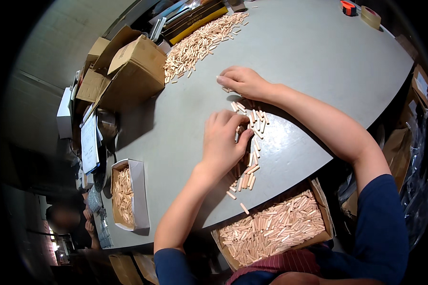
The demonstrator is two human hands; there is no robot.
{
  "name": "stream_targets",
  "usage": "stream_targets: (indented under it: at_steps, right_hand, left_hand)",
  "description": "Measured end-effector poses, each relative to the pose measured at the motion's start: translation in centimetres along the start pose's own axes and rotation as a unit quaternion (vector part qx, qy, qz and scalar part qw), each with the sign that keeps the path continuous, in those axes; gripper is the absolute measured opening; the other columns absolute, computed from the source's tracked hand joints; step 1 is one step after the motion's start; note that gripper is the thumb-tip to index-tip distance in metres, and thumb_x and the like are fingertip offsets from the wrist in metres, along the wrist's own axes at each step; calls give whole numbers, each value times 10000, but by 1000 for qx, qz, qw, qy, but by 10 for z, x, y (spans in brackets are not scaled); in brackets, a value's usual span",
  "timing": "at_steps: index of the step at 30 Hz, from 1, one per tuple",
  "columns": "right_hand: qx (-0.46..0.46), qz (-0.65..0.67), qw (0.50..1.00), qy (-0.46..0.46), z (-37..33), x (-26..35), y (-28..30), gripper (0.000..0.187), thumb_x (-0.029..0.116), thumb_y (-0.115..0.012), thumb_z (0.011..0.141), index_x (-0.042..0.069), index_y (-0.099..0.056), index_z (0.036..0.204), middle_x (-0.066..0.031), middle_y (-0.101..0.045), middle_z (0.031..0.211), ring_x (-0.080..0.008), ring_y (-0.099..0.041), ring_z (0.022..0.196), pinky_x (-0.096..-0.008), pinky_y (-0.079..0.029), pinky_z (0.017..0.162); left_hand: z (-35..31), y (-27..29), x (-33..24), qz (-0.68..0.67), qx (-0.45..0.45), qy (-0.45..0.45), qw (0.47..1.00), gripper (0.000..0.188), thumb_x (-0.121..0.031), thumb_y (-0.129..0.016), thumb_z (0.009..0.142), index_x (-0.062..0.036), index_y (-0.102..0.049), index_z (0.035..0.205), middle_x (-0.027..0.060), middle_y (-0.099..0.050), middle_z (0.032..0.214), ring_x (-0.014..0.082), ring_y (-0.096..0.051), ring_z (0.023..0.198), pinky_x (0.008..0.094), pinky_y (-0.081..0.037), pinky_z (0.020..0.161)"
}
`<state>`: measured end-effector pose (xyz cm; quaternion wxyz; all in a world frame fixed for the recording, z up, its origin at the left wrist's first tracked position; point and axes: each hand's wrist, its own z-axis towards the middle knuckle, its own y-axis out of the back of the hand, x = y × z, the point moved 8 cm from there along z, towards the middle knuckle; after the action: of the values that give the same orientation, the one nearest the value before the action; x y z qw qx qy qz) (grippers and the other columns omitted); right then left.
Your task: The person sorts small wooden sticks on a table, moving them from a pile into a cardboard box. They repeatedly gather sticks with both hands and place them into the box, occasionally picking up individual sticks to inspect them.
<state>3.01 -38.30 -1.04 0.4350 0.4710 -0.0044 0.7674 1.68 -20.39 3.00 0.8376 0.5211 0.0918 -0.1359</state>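
Observation:
Many short, pale wooden dowels lie loosely in a strip on the grey table, running toward its near edge. My left hand is curled at the left side of this strip, thumb and index finger bent around a dowel; its other fingers are partly hidden. Farther off, my right hand rests low over the table with its fingers curled down on a few dowels at the far end of the strip. Below the near edge, an open cardboard box stands full of the same dowels.
A big dowel heap spreads at the far left beside an opened carton. A small white box of dowels stands at the left edge. An orange-black tape measure and a tape roll lie far right. Another person's hand shows lower left.

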Motion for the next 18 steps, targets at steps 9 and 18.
stream_targets:
  at_steps: [9, 18]
  right_hand:
    - [5, 27, 997, -65, 3, -4, -2, 497, 428, -541, 1046, -26, -730, 973, -183, -714, 1045, -348, -672, 982, -428, -514, 891]
    - [24, -3, 998, -50, 0, -6, -2, 454, 400, -554, 1036, -10, -744, 1078, -174, -709, 1146, -330, -674, 1056, -409, -514, 952]
  left_hand:
    - [-34, 39, 20, -199, -52, 144, 968, 122, -51, -747, 900, -17, -692, 1003, 74, -722, 936, 161, -681, 893, 304, -533, 845]
    - [-187, 231, 110, -89, -347, 264, 896, 145, -44, -619, 1013, -5, -681, 1138, 53, -691, 1098, 130, -638, 1005, 266, -497, 929]
